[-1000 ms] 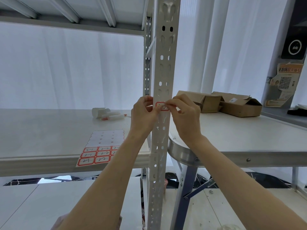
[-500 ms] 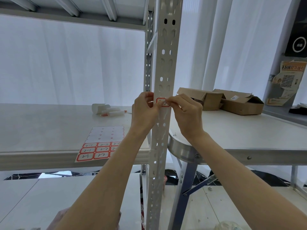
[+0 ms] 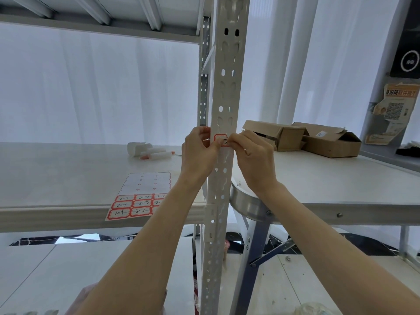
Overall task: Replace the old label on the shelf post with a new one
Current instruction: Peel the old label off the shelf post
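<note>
1. Two hands meet on the front face of the shelf post [image 3: 223,87], just above the level of the shelf board [image 3: 56,169].
2. The label [image 3: 221,140], red-bordered with handwriting, lies flat across the post between them.
3. The left hand [image 3: 200,153] grips the post's left edge with curled fingers, its thumb against the label's left end.
4. The right hand [image 3: 252,160] pinches the label's right end between thumb and forefinger.
5. Whether this is the old label being picked loose or the new one being set down cannot be told; the pinch at one end looks more like working a corner.
6. If peeling, the next move calls for a slow pull along the post while the left hand steadies it.
7. The label sheet [image 3: 141,196] lies on the board near the left forearm, with its lower rows still filled, ready to supply a replacement.
</note>
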